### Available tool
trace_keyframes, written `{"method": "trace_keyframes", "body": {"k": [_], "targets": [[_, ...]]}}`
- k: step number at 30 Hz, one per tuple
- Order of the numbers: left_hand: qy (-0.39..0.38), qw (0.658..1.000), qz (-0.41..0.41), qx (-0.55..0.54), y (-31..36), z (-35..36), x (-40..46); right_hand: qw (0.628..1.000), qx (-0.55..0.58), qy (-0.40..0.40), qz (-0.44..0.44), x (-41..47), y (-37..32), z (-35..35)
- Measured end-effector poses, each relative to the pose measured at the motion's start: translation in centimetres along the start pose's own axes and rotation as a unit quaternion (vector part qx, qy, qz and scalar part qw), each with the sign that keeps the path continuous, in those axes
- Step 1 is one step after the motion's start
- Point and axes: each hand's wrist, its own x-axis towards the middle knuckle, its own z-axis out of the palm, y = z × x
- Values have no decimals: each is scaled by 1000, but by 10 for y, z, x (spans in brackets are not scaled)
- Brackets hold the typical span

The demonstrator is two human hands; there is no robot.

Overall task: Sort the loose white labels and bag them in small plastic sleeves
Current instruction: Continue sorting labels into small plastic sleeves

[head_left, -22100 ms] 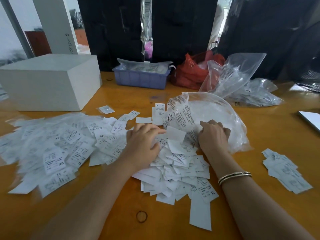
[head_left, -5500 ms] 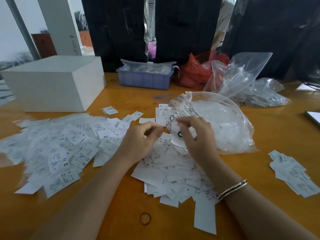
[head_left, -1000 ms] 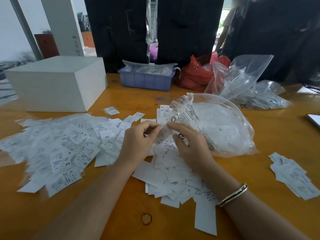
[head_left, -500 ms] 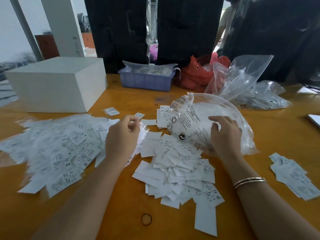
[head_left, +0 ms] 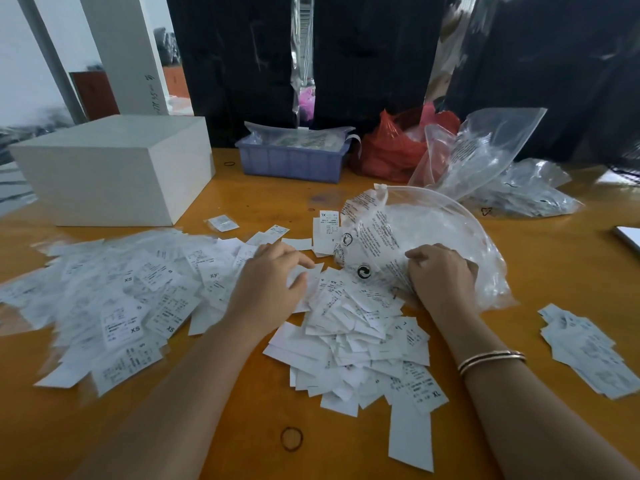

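A heap of loose white labels (head_left: 356,337) lies in the middle of the orange table (head_left: 554,258). My left hand (head_left: 273,285) rests on the heap's far left edge and pinches one label between thumb and fingers. My right hand (head_left: 441,275) is at the mouth of a large clear bag (head_left: 433,223) holding small plastic sleeves. Its fingers curl on thin plastic there, and I cannot tell sleeve from bag. To the left spreads a wide pile of sleeved labels (head_left: 114,299), marked XS and other sizes.
A white box (head_left: 104,168) stands at the back left, with a blue tray (head_left: 291,164), a red bag (head_left: 391,150) and more clear bags (head_left: 485,150) along the back. A small label stack (head_left: 588,355) lies right. A rubber band (head_left: 291,438) lies near me.
My left hand moved right, from the sleeved pile back onto the loose heap. My right hand drew back from deep in the large bag to its mouth, fingers curling.
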Motion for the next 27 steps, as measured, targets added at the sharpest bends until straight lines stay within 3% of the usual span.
{"method": "trace_keyframes", "body": {"k": [4,9,13,18,23,27], "targets": [[-60,994,45,-78,9,7,-4,999,34,26,11,-1,-2,-1],[-103,988,50,-104,12,9,-6,996,-69,-50,37,-1,-2,3],[-108,987,38,-116,14,7,-6,997,-60,-27,41,-1,-2,2],[-100,987,35,-120,15,5,-7,996,49,39,68,0,-1,-2],[-105,987,36,-120,14,6,-7,995,-58,-68,44,-1,-3,-2],[-105,986,36,-122,15,6,-7,997,-6,-35,64,-2,-3,-2]]}}
